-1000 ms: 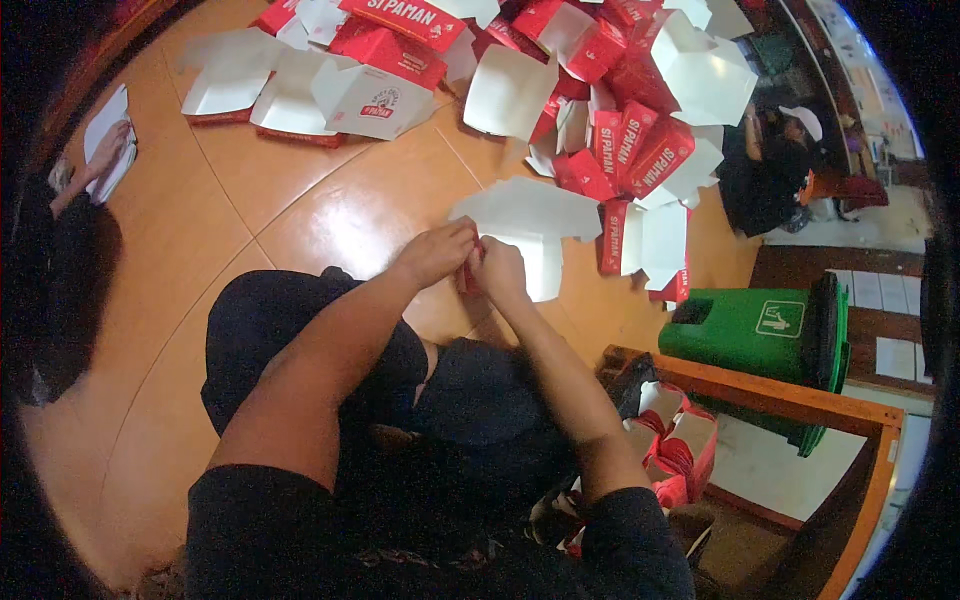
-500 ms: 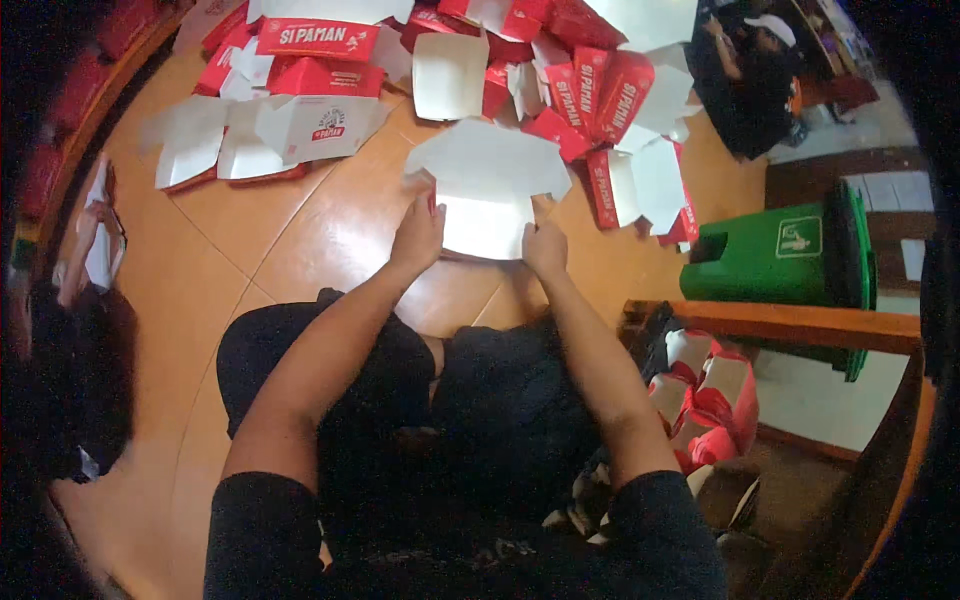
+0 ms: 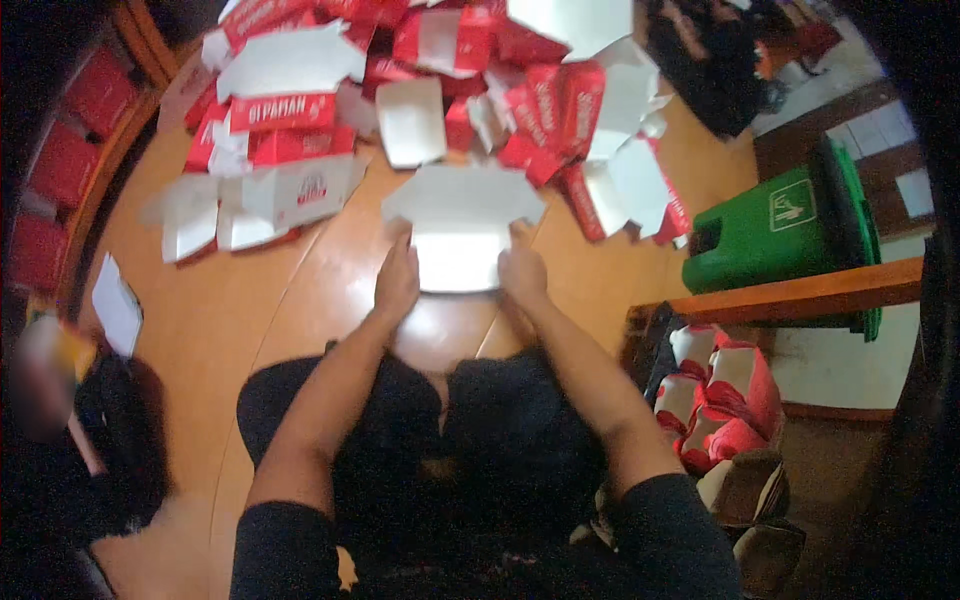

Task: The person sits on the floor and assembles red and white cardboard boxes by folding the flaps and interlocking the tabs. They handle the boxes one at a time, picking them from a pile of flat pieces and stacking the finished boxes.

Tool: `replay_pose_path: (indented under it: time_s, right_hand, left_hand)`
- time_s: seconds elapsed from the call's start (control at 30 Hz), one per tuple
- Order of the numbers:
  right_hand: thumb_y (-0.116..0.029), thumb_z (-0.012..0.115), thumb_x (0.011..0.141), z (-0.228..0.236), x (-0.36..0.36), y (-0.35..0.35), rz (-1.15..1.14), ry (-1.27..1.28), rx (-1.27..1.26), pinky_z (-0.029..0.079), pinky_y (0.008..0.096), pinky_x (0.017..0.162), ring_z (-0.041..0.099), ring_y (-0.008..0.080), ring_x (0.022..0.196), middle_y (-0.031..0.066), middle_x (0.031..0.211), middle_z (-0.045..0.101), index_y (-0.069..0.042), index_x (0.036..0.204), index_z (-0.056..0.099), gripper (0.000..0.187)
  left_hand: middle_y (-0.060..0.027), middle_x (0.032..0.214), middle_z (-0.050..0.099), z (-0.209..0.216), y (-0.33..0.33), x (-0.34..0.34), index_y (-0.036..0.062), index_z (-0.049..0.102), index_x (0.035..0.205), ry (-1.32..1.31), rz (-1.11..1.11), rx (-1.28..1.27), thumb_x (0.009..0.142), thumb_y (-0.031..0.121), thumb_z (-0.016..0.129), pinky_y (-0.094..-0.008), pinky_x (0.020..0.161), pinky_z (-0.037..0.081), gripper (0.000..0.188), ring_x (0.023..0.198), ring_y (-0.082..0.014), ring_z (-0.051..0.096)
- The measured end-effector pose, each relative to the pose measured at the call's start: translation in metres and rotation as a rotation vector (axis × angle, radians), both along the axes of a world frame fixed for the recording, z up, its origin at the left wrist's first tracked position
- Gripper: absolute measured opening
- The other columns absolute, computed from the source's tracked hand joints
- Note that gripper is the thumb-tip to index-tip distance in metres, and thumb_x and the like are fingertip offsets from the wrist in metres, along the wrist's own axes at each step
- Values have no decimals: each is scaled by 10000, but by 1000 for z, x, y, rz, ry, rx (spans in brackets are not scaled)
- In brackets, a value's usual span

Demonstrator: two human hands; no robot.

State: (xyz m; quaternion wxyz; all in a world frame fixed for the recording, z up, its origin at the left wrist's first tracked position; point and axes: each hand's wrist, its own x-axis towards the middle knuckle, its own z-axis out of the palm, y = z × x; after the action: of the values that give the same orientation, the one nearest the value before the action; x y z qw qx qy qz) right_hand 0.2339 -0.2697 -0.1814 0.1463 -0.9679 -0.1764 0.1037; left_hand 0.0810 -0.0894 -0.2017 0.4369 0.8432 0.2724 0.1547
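A flat white cardboard box blank (image 3: 460, 225) lies on the tan tiled floor (image 3: 260, 320) in front of my knees, its white inside facing up. My left hand (image 3: 397, 280) presses on its left edge and my right hand (image 3: 522, 268) presses on its right edge. Fingers of both hands rest on the card. The view is motion-blurred.
A heap of red and white folded boxes (image 3: 420, 90) fills the floor beyond the blank. A green bin (image 3: 775, 235) stands at the right behind a wooden rail (image 3: 790, 295). More red boxes (image 3: 720, 395) are stacked at my right. Another person (image 3: 70, 430) sits at my left.
The blank went from held close to my chest to spread flat on the floor. My hands moved apart to its left and right edges, and my head tilted forward.
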Motion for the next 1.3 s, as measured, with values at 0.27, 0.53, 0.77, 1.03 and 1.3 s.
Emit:
replay_pose_path:
  time_s: [0.27, 0.53, 0.77, 1.03, 1.3]
  right_hand:
    - [-466, 579, 875, 161, 86, 17, -75, -200, 386, 510, 477, 801, 665, 407, 910, 243, 917, 684, -30, 1068, 639, 480]
    - [-442, 690, 798, 263, 245, 91, -383, -475, 551, 494, 443, 863, 640, 426, 993, 264, 1052, 659, 46, 1043, 609, 552]
    - [-318, 667, 847, 309, 192, 97, -50, -670, 778, 524, 416, 812, 681, 339, 932, 216, 1033, 690, -7, 1158, 624, 441]
    - [-223, 664, 845, 304, 124, 77, 0, -673, 936, 523, 420, 743, 683, 325, 836, 187, 917, 686, -64, 1101, 633, 302]
    - [-174, 646, 862, 343, 77, 129, 280, -588, 1291, 513, 379, 792, 670, 289, 857, 135, 902, 690, -40, 973, 653, 174]
  left_hand:
    - [-240, 1267, 556, 29, 0, -3, 37, 427, 1350, -13, 14, -112, 979, 220, 469, -455, 985, 434, 416, 1167, -394, 552]
    - [-234, 1253, 563, 44, -15, -5, 25, 506, 1272, -129, 50, 93, 983, 217, 467, -445, 952, 453, 349, 1129, -375, 570]
    - [-147, 1010, 638, 139, 3, -28, 6, 602, 1051, -449, 298, -63, 967, 213, 544, -362, 770, 484, 231, 909, -235, 624]
    - [-102, 1111, 558, 201, 38, -58, -1, 532, 1142, -837, 436, -235, 978, 94, 499, -327, 829, 500, 192, 963, -193, 586]
    - [-145, 1280, 501, 217, 37, -101, -19, 447, 1296, -801, 535, -40, 944, 116, 580, -359, 986, 424, 399, 1205, -246, 493]
